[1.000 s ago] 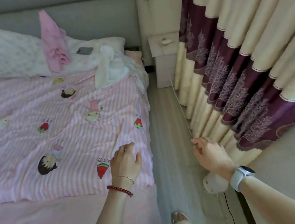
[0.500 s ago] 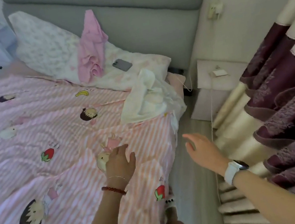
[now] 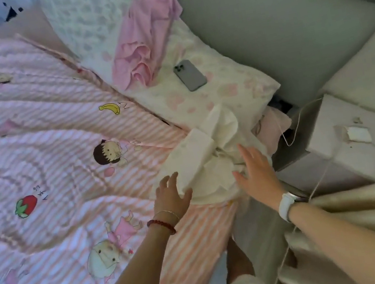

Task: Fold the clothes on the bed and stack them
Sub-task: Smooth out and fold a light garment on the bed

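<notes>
A: Head view, bed [image 3: 32,149]. Covered by pink-and-white striped quilt with cartoon children and fruit prints [image 3: 67,178].

B: Task items?

A: Crumpled cream-white fabric garment [image 3: 212,162], lying at quilt's near right corner, beside bed edge, partly overlapping pillow. Second: crumpled pink fabric garment [image 3: 145,39], draped from grey upholstered headboard [image 3: 273,26] down onto pillow.

B: Hands?

A: Left hand [image 3: 171,197], red bead bracelet at wrist, fingers spread and relaxed, fingertips touching left edge of cream garment, gripping nothing. Right hand [image 3: 255,175], white-strapped watch at wrist, fingers straight and extended, flat over right side of same garment; contact not certain, nothing grasped.

B: Remaining entries?

A: White pillow with pale pink floral print [image 3: 222,90], against headboard. Grey rectangular smartphone [image 3: 190,74], face down on pillow, just beside pink garment. White square bedside cabinet [image 3: 365,135], right of bed; thin white cable [image 3: 292,133] looping over its near edge. Cream and maroon pleated curtain [image 3: 368,205], lower right. Motion blur throughout; finer detail not legible.
</notes>
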Available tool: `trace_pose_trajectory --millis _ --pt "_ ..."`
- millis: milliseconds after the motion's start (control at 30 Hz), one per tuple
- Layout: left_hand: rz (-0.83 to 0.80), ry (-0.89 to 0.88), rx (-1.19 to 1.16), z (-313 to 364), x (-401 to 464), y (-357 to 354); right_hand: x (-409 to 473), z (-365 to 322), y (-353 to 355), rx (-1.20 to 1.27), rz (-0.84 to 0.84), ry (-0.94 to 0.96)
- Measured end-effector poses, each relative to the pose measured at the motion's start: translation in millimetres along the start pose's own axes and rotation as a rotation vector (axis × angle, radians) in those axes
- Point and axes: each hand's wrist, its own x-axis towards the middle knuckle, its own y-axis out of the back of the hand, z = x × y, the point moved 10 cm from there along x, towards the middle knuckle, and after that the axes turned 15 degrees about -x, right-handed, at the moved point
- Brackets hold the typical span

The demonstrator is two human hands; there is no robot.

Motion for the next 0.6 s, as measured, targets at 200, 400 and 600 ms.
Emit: trace_pose_trajectory --millis 200,400,600 --pt "0.021 0.193 0.030 -6.8 95.8 -40.3 130.7 6.2 -15.5 -0.106 -0.062 0.151" --pt "0.089 0.250 -0.256 -14.0 119.1 -46.3 167.9 -8.8 -62.8 -0.020 -0.254 0.273" --pt "0.391 0.252 -0.600 -28.8 51.0 32.6 142.1 -77.3 -75.6 0.005 -0.493 0.483"
